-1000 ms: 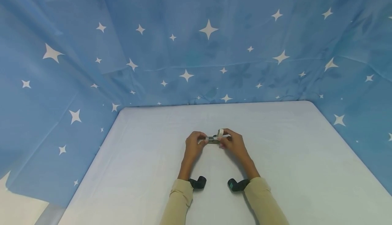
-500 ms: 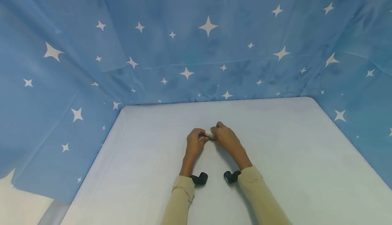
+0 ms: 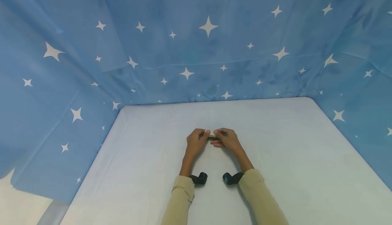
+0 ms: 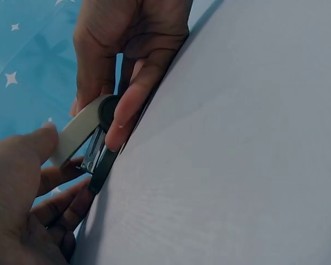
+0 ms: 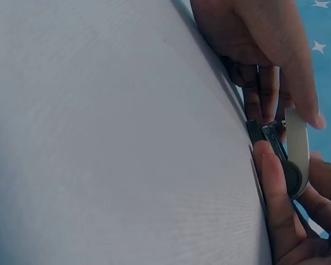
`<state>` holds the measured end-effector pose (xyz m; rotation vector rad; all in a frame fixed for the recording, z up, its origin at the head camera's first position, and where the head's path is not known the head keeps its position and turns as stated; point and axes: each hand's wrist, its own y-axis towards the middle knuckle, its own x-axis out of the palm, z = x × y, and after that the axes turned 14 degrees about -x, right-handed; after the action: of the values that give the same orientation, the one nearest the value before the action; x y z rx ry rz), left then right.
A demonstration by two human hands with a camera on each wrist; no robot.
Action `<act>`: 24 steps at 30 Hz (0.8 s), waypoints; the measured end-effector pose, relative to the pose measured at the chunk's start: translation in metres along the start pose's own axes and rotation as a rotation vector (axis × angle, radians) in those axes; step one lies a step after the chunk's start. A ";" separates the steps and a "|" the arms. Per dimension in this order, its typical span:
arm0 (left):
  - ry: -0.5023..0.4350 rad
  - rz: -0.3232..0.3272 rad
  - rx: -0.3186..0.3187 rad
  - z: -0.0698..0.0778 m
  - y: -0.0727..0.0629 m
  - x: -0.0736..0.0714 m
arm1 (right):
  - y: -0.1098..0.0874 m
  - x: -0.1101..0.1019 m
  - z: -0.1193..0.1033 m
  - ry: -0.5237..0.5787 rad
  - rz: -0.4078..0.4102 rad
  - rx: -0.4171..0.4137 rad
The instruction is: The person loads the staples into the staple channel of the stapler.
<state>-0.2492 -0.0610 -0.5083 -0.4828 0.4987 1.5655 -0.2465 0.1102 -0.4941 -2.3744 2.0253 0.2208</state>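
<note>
A small stapler with a white cover and dark base sits between the two hands; only its dark edge [image 3: 212, 138] shows in the head view. My left hand [image 3: 196, 143] holds the front end, its thumb at the tip of the white cover [image 4: 78, 130] and fingers by the base. At the round dark hinge [image 5: 291, 178], my right hand [image 3: 229, 140] grips the rear end between thumb and fingers. The cover stands at an angle off the metal staple channel [image 4: 92, 152], leaving a gap. Fingers hide part of the base.
Beneath the hands spreads a white-covered table [image 3: 147, 150]. A blue star-patterned cloth [image 3: 171, 55] rises behind it and along both sides. Each wrist carries a small black camera mount [image 3: 200, 178].
The cover was swung back with the metal channel exposed; the right hand has brought it over the channel. The right hand moved left and forward, then back beside the hinge. My left hand stays nearly in place.
</note>
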 end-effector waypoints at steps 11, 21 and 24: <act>-0.026 0.019 0.000 0.005 -0.005 0.002 | -0.001 0.004 0.001 -0.028 0.079 -0.020; -0.039 0.005 0.007 0.000 -0.003 -0.002 | -0.003 0.005 0.002 -0.255 0.072 -0.076; -0.055 -0.009 0.015 -0.003 -0.003 -0.004 | -0.004 0.006 0.001 -0.300 0.052 -0.106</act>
<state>-0.2457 -0.0654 -0.5083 -0.4295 0.4654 1.5610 -0.2419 0.1049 -0.4963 -2.1840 1.9784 0.6576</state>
